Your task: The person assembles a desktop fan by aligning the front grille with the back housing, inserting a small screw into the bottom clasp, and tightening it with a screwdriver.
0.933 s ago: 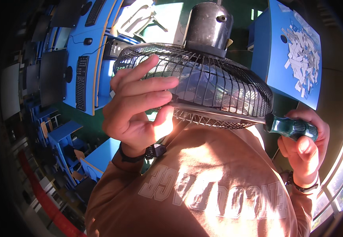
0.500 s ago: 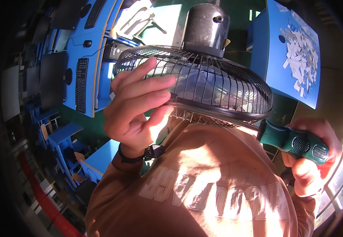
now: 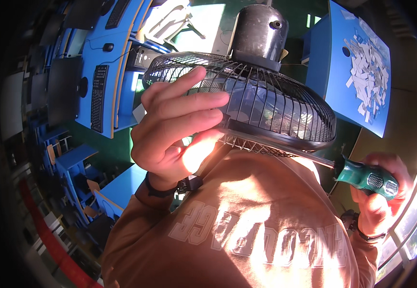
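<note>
An electric fan (image 3: 261,36) with a black motor housing and a round black wire guard (image 3: 285,103) stands right in front of me. My left hand (image 3: 175,127) is at the guard's near rim, thumb and forefinger pinched at a small dark clip there, the other fingers bent over the wires. In my right hand (image 3: 386,192) is a screwdriver (image 3: 366,177) with a green handle, gripped from the outer side. Its metal shaft runs left along under the rim toward my left fingertips. The screwdriver's tip is hidden behind the rim and fingers. Clear blades show through the wires.
Blue desks with a keyboard (image 3: 99,98), a mouse (image 3: 108,47) and dark monitors stand on the left. At the right, a blue table (image 3: 333,53) bears a heap of white strips (image 3: 369,72). More blue desks (image 3: 122,189) and wooden seats are at lower left; windows are at far right.
The screwdriver handle has shifted right, away from the guard, and more of its shaft shows. The fan and my left hand sit slightly further right in the picture, with the left pinch kept.
</note>
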The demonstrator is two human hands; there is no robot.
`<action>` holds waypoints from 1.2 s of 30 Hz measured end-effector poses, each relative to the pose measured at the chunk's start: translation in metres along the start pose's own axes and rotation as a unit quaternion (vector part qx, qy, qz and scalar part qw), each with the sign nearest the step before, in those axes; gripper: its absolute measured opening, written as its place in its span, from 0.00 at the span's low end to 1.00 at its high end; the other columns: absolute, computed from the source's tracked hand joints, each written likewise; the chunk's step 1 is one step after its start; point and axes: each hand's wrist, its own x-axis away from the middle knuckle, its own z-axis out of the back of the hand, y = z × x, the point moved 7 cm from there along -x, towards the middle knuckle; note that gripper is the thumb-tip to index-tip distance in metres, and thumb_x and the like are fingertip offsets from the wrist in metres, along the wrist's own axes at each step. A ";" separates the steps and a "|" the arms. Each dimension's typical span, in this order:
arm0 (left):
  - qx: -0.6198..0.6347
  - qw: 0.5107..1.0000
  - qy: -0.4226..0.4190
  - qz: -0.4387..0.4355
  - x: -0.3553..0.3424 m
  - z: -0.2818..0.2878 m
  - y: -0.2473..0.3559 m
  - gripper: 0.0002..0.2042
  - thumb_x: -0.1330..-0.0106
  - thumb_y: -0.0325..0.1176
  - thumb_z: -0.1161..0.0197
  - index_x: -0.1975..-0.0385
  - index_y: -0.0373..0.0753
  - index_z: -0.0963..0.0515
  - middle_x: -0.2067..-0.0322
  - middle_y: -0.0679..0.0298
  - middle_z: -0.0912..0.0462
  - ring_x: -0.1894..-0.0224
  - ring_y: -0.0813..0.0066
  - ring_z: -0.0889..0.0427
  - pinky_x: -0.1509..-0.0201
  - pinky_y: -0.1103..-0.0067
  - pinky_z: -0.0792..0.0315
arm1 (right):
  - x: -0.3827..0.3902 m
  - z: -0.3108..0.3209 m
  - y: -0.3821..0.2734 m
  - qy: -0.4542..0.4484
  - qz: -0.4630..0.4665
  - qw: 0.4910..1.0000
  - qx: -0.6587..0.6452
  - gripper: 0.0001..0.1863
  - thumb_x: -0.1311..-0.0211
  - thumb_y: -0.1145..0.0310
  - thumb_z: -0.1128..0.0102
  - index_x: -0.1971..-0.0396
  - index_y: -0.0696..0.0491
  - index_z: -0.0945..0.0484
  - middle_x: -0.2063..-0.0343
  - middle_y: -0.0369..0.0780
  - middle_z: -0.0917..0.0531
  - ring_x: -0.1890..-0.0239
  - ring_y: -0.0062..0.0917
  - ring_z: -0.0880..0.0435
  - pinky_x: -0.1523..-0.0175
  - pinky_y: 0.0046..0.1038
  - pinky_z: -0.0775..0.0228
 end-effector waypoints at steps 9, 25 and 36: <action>-0.002 1.000 0.012 0.007 0.000 0.001 -0.002 0.15 0.48 0.22 0.20 0.60 0.38 0.13 0.55 0.57 0.06 0.39 0.52 0.11 0.35 0.68 0.31 | -0.016 -0.014 -0.010 0.008 -0.042 0.998 -0.046 0.40 0.46 0.32 0.22 0.60 0.60 0.14 0.72 0.40 0.12 0.72 0.24 0.13 0.65 0.25 0.24; -0.009 1.000 0.009 0.012 0.002 -0.001 -0.002 0.10 0.43 0.24 0.22 0.62 0.40 0.13 0.55 0.58 0.05 0.39 0.54 0.11 0.34 0.68 0.32 | -0.014 -0.023 0.004 -0.003 -0.080 0.987 -0.138 0.44 0.48 0.36 0.17 0.55 0.65 0.20 0.72 0.40 0.17 0.79 0.18 0.22 0.73 0.21 0.32; -0.011 1.000 0.013 0.018 -0.002 -0.002 0.002 0.08 0.39 0.25 0.24 0.61 0.41 0.13 0.55 0.59 0.05 0.40 0.56 0.11 0.36 0.69 0.31 | -0.014 -0.028 -0.008 -0.103 -0.158 0.914 -0.358 0.30 0.28 0.58 0.30 0.44 0.68 0.33 0.85 0.33 0.37 0.86 0.14 0.44 0.81 0.23 0.53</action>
